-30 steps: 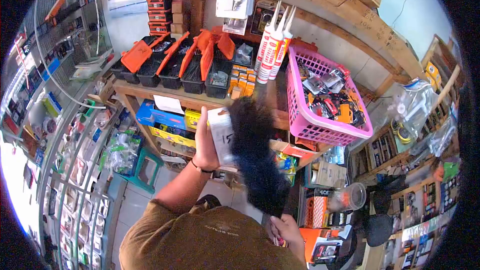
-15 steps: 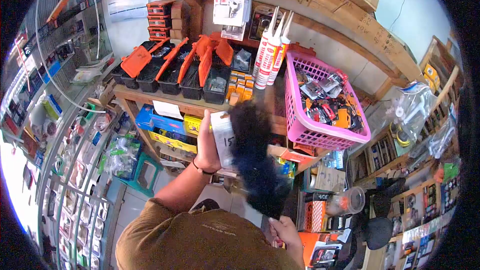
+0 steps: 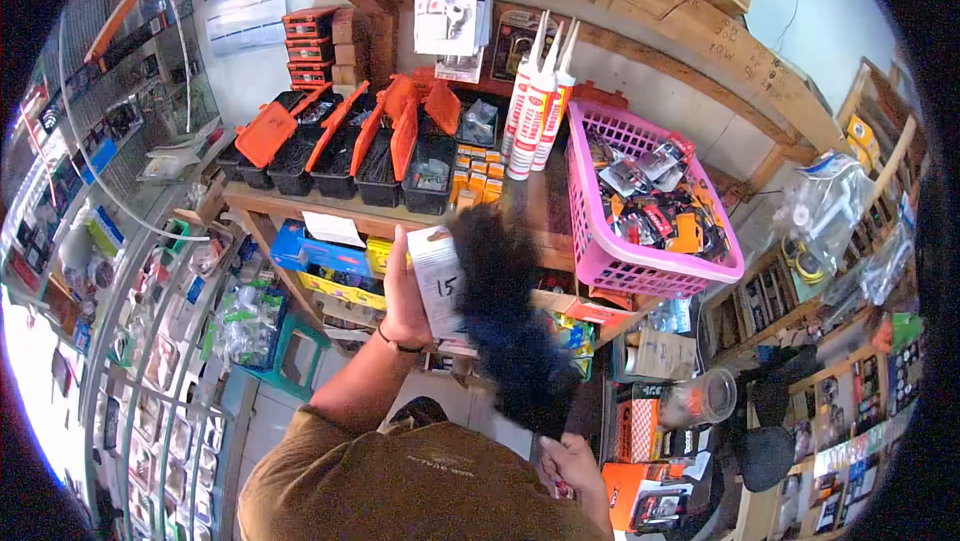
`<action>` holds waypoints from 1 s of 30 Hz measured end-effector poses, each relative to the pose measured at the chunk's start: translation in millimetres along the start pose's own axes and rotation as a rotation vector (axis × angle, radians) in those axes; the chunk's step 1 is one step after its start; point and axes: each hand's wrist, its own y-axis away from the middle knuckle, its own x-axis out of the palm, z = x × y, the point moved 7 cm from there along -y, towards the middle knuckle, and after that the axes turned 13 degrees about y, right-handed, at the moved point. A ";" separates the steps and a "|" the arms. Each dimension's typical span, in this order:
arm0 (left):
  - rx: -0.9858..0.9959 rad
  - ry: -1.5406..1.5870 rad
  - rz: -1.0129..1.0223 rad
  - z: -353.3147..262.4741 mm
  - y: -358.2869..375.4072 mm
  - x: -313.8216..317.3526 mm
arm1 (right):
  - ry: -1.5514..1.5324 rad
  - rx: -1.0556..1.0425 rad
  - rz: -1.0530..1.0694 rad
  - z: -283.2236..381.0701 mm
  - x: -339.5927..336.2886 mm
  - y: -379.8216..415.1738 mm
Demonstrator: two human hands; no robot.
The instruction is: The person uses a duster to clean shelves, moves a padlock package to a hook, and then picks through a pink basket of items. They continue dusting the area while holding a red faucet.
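My left hand (image 3: 404,301) is closed around a white packaged card (image 3: 434,266) marked "15" by hand, held up with its face toward me. In my closed right hand (image 3: 572,463) is the lower end of a dark, fluffy duster (image 3: 515,331); its handle is mostly hidden by the fingers. The duster's bristles slant up to the left and touch or overlap the card's right edge. Just beyond them, small orange-and-white boxes (image 3: 478,179) and white silicone sealant tubes (image 3: 536,126) stand on the wooden shelf (image 3: 330,209).
Black bins with orange lids (image 3: 265,136) line the shelf at left. A pink basket (image 3: 655,281) of packaged goods sits at right. Carded locks (image 3: 447,6) hang above. A glass display case (image 3: 150,341) flanks the left side; a clear jar (image 3: 712,398) stands low right.
The card has tilted slightly and shifted a little left with my left hand. The duster stays against its right side, and my right hand keeps its grip.
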 end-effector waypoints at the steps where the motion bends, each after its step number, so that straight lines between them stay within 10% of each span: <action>1: -0.003 0.019 -0.083 3.7 -0.4 0.4 | -0.022 0.143 -0.002 -9.7 -0.5 2.7; 5: -0.125 0.051 0.200 2.9 -4.9 -8.1 | 0.113 -0.295 -0.031 28.9 5.8 12.9; 6: -0.064 -0.015 0.142 1.4 0.2 0.0 | 0.086 0.092 0.038 1.1 -0.7 11.4; 11: -0.004 0.032 -0.035 0.3 -4.2 -23.5 | 0.233 -0.194 -0.008 12.9 8.9 8.8; 15: 0.092 0.055 -0.092 -0.2 -2.1 -9.4 | -0.084 0.069 0.088 -24.1 6.9 4.4; 17: 0.040 0.005 -0.071 7.7 -1.8 -3.0 | 0.266 0.096 -0.014 -23.2 4.6 4.6; 20: -0.172 0.123 0.281 14.6 -8.6 -16.6 | 0.180 0.056 0.027 -34.3 9.8 8.1; 23: 0.033 -0.014 -0.057 12.1 -3.3 -1.3 | -0.093 -0.001 0.095 -31.1 4.4 5.3; 27: -0.098 -0.036 0.191 17.5 -4.7 0.1 | 0.140 -0.180 -0.043 -30.8 8.7 0.9; 30: -0.059 0.054 0.081 14.9 -7.3 0.1 | -0.227 0.085 0.060 -29.1 5.4 7.8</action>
